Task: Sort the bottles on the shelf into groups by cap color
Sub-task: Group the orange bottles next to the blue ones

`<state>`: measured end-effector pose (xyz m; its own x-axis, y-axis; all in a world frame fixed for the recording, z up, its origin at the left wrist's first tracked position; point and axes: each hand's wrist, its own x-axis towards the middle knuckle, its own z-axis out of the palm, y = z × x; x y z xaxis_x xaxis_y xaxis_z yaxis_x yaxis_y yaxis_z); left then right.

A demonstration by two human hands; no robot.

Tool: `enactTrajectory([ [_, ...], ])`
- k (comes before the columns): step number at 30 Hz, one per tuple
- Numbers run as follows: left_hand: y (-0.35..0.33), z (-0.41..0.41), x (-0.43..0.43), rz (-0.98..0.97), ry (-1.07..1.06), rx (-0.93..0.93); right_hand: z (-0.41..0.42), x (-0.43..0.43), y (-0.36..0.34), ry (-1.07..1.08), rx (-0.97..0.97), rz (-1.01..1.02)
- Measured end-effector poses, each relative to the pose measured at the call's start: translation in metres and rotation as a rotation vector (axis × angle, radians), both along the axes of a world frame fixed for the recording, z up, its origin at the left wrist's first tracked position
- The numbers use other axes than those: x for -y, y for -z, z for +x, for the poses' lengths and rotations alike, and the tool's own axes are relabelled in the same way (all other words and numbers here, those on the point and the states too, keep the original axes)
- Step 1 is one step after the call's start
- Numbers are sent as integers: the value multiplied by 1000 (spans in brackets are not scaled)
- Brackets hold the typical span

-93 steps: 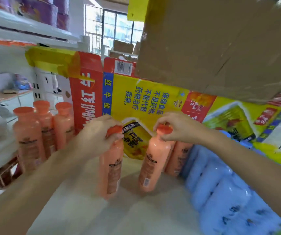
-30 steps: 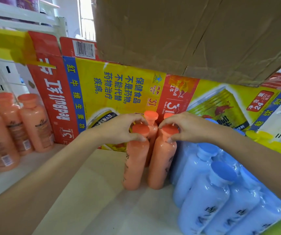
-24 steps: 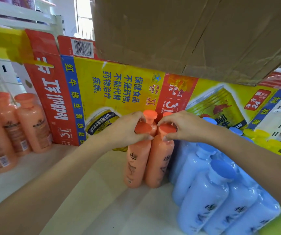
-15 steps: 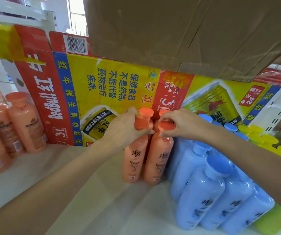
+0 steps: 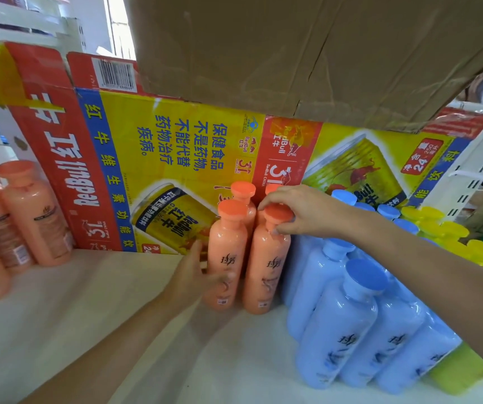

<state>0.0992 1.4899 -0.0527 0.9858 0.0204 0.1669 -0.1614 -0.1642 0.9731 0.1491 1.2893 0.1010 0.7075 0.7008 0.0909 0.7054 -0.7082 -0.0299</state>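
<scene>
— Any risk? The right hand (image 5: 301,211) pinches the cap of an orange-capped bottle (image 5: 265,263) just left of the blue-capped bottles (image 5: 348,322); the left hand (image 5: 196,272) lies open-palmed against its twin (image 5: 225,255).

— A hard shove might topple the blues. Behind: a Red Bull carton (image 5: 158,158), "RedBull", "24".

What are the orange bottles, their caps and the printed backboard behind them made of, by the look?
Orange bottles: probably plastic, smooth and slightly glossy, with soft highlights along the shoulder. Their caps: matte moulded plastic, opaque, flat-topped. Printed backboard: a flattened cardboard carton, going by its fold creases, flaps and barcode. Brown box overhead: plain creased cardboard.
</scene>
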Motion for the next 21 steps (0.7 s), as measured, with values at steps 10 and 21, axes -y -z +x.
enactTrajectory([
  [10,49,-4,1,-44,-38,-64,2,4,0,74,23,48],
  [21,55,1,19,-95,-7,-39,6,-1,0,116,8,39],
])
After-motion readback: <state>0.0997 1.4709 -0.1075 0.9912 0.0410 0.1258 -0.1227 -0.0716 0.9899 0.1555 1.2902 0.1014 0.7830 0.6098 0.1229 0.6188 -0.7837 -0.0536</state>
